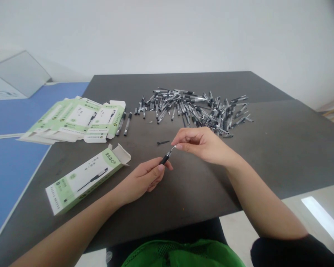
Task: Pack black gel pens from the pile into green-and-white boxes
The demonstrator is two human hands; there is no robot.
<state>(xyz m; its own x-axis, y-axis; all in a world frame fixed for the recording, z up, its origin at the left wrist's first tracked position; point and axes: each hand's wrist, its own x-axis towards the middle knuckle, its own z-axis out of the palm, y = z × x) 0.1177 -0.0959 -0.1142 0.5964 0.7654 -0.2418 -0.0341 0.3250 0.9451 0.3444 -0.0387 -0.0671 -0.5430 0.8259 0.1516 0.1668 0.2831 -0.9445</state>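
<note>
My left hand is closed around a pen with a black grip, its pointed end tilted up and to the right. My right hand pinches a small, shiny bit at the pen's tip between thumb and finger; whether it is the tip itself or a separate piece I cannot tell. Just beyond the hands, a thin black piece, perhaps a pen cap or clip, lies on the dark table. An open pen box, green and white, rests left of my left hand with its end flap up.
A large pile of pens spreads across the middle of the table. Two pens lie side by side next to a stack of flattened pen boxes. A blue table adjoins on the left, with a white box at its back.
</note>
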